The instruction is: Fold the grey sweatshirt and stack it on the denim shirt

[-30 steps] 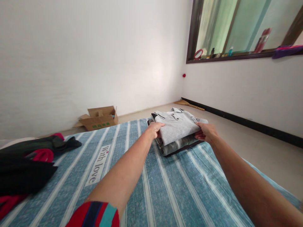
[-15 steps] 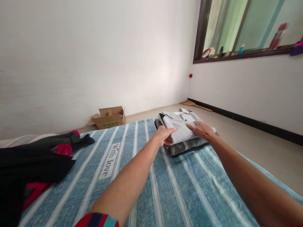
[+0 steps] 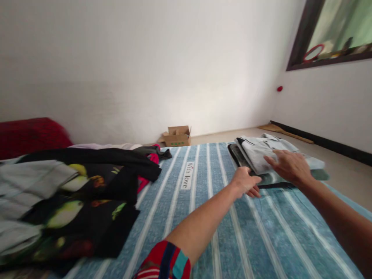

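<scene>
A light grey polo shirt (image 3: 257,155) with a dark-trimmed collar lies folded on top of a small pile. Below it are darker folded clothes (image 3: 274,178), grey-green and black at the edges. My left hand (image 3: 244,182) is at the pile's near left corner, thumb and fingers apart, holding nothing; whether it touches the cloth I cannot tell. Over the near right part of the shirt, my right hand (image 3: 289,166) is spread with its fingers stretched out and nothing gripped.
A blue striped bedsheet (image 3: 200,217) covers the bed. Unfolded dark clothes (image 3: 113,190) and a grey garment (image 3: 26,190) are heaped at left, by a red cushion-like object (image 3: 31,135). Beyond the bed's far edge sits an open cardboard box (image 3: 177,137).
The view has turned left, bringing more of the clothes heap into sight. My left hand has let go of the polo shirt's edge, and my right hand has spread over the shirt.
</scene>
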`<state>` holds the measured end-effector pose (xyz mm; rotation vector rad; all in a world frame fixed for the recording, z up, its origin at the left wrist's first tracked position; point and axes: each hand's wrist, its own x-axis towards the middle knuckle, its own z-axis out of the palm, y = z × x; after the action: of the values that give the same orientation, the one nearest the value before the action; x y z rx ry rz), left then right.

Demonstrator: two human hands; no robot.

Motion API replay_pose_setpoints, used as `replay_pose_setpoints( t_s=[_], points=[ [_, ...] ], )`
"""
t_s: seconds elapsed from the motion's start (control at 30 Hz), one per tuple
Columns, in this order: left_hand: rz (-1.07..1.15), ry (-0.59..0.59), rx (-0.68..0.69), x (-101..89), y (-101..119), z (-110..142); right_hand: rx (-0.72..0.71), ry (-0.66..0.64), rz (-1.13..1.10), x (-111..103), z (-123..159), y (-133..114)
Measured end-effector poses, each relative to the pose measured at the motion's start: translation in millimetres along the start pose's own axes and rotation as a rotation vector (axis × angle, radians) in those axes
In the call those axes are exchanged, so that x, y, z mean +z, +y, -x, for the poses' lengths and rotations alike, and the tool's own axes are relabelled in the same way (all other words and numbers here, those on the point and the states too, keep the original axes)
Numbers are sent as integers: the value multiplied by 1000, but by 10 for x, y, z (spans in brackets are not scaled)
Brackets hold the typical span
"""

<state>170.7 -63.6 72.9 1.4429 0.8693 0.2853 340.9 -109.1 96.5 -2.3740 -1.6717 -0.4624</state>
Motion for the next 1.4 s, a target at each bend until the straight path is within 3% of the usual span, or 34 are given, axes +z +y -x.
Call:
replay_pose_setpoints(
  t_s=[0.1, 0.2, 0.3, 0.4, 0.53, 0.63, 0.77, 0.93, 1.1, 1.23, 1.3, 1.4],
  points=[
    [-66, -114, -27, -86, -321, 357, -144, 125, -87, 141, 400, -230],
    [-121, -127, -89, -199, -683, 769, -288, 213, -228, 385, 912, -559],
    [-99, -59, -144, -330, -1043, 1201, -409, 152, -348, 595, 1447, -975],
    [26, 10, -127, -477, -1338, 1616, -465, 45, -461, 668, 1871, -1418],
    [73, 132, -53, -667, -1594, 2103, -524, -46, -554, 600, 2202, -1941],
    [80, 203, -14, -800, -1712, 2404, -554, 32, -549, 620, 2348, -2204],
    [63, 348, 21, -1003, -1810, 2735, -583, 185, -476, 771, 2453, -2313],
    [134, 549, 36, -1340, -1828, 3083, -575, 126, -475, 780, 2467, -2264],
    [330, 1028, 103, -1785, -1744, 3419, -545, 84, -504, 699, 2461, -2257],
    [640, 1422, 264, -2181, -1642, 3714, -540, 67, -512, 700, 2462, -2254],
    [791, 1544, 327, -2361, -1581, 3846, -537, 62, -511, 708, 2464, -2247],
    [877, 1619, 355, -2586, -1490, 3996, -534, 53, -518, 716, 2466, -2233]
  ],
)
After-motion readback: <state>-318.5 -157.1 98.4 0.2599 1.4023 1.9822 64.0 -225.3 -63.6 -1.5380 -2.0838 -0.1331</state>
